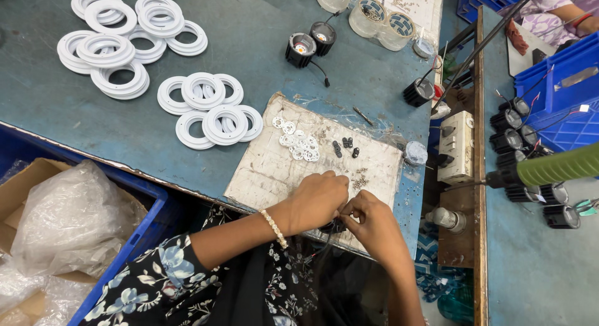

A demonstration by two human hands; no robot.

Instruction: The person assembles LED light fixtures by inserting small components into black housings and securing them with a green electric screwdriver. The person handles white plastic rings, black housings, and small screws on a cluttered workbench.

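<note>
At the tabletop's point(262, 45) near edge, left hand point(317, 200) and right hand point(369, 221) both pinch a small black part point(334, 226), grips closed on it, over a worn board point(274, 170).

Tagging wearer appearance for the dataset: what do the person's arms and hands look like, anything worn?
Both hands are bare, no gloves. The left hand has a beaded cream bracelet at the wrist, and the left arm carries a dark sleeve with a pale blue and white flower print, ending near the elbow. The right hand and forearm show no sleeve, ring or watch.
</note>
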